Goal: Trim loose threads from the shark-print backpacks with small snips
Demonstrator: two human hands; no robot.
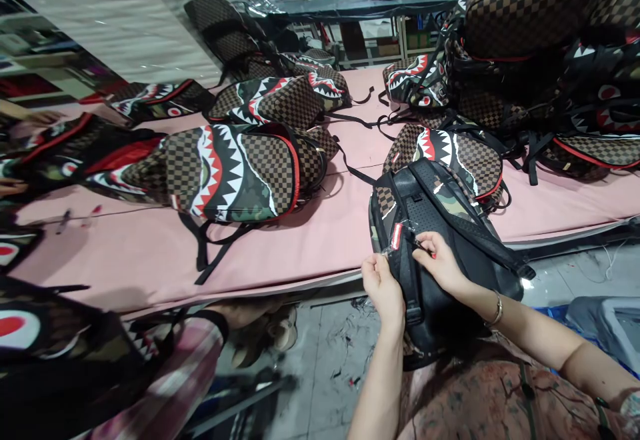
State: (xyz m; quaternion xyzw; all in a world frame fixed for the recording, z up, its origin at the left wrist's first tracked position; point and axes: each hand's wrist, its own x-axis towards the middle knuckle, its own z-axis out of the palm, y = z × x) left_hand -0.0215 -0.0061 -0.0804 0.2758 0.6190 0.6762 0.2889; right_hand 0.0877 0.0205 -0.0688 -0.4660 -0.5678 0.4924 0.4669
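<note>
So the backpack (440,260) being worked on right now sits half on the person's lap and half leaning against the near edge of the desk (150,260), back panel facing up, black padded straps toward them. There's a small red tag (397,235) on the left side of the back panel, with what looks like a bit of clear plastic wrap around it. The left hand (383,287) has its fingers pinched shut on that plastic, right by the tag. The right hand (440,263) has its fingers closed on something thin and dark just beside the tag; too small for me to say what it is.

Progress-wise, I'd guess this bag is somewhere mid-check: the tag bit is getting fiddled with and the bag isn't set down with the others yet.

Around it, the pink desk is loaded. A checkered shark-mouth backpack (235,173) lies on its side in the middle, another one (450,153) sits just behind the bag in hand, and there's a big heap of backpacks (540,47) on the far right. More lie along the far edge. On the left, someone else's plaid sleeve (175,373) shows near the desk's edge. Lots of bags here, can't tell which are finished.
</note>
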